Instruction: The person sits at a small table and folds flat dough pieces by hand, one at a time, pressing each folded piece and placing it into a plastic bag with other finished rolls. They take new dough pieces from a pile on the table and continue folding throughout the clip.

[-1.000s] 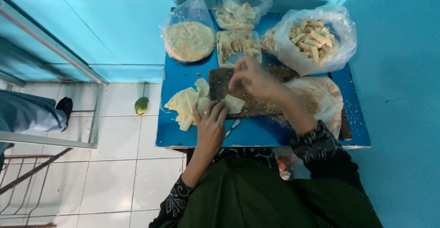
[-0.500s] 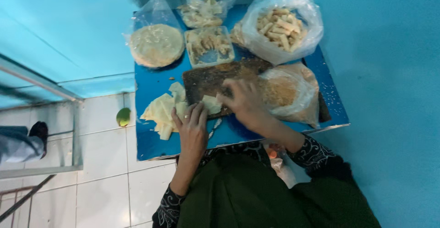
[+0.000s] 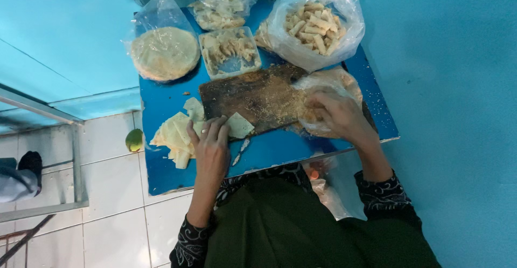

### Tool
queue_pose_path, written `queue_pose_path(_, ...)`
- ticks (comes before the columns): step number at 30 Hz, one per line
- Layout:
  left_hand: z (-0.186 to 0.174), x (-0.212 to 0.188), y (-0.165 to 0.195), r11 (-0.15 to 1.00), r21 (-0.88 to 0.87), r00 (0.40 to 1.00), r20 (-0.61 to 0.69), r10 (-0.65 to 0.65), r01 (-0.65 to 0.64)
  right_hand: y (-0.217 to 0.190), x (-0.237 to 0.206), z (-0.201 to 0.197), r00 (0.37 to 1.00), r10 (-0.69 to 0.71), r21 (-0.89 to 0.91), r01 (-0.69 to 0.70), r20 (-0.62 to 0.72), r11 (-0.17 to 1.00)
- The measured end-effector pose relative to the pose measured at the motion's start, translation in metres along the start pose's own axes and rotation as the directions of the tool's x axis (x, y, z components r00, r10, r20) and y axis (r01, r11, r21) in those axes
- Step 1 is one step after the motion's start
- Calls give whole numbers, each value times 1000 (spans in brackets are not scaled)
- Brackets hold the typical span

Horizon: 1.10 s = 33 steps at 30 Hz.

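Down on the blue desk (image 3: 167, 171), the left hand (image 3: 211, 145) lies flat with fingers spread, pressing a pale square wrapper (image 3: 238, 125) at the near edge of the dark cutting board (image 3: 253, 97). Just beside it sits a loose pile of wrappers (image 3: 175, 134). The right hand (image 3: 338, 116) has its fingers curled into a clear bag of crumbs (image 3: 328, 82) at the board's right end; what they grip is hidden. Beyond the board stand a bagged round stack of wrappers (image 3: 165, 53), a plastic tub of filling (image 3: 229, 50), another small bag (image 3: 223, 4) and a big bag of finished rolls (image 3: 315, 23). A green fruit (image 3: 134, 139) lies on the tiled floor.
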<state>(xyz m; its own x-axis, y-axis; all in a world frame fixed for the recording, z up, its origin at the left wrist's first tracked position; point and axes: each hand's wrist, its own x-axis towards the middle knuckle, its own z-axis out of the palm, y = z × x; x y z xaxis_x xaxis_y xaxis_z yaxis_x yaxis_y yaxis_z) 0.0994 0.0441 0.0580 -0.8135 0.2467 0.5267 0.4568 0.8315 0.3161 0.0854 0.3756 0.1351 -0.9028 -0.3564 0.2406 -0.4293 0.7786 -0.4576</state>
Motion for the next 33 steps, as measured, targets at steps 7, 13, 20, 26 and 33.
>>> queue_pose_path(7, 3, 2, 7, 985, -43, 983, -77, -169, 166, 7, -4, 15, 992, 85, -144, -98, -92, 985)
queue_pose_path(13, -4, 1, 13, 967, -18, 958, -127, -256, 256, -2, -10, 29, 958, 150, -70, -172, -242, 983)
queue_pose_path(20, -13, -8, 22, 953, -40, 946, -117, -303, 300, -27, 17, 47, 913, 319, 226, -264, -255, 938)
queue_pose_path(26, -20, -14, 29, 952, -34, 942, -137, -306, 304, -91, 35, 120, 974, -4, 297, 73, -225, 952)
queue_pose_path(33, -29, -21, 24, 950, 2, 944, -110, -310, 312, -126, 36, 137, 886, -357, -46, 360, -295, 932)
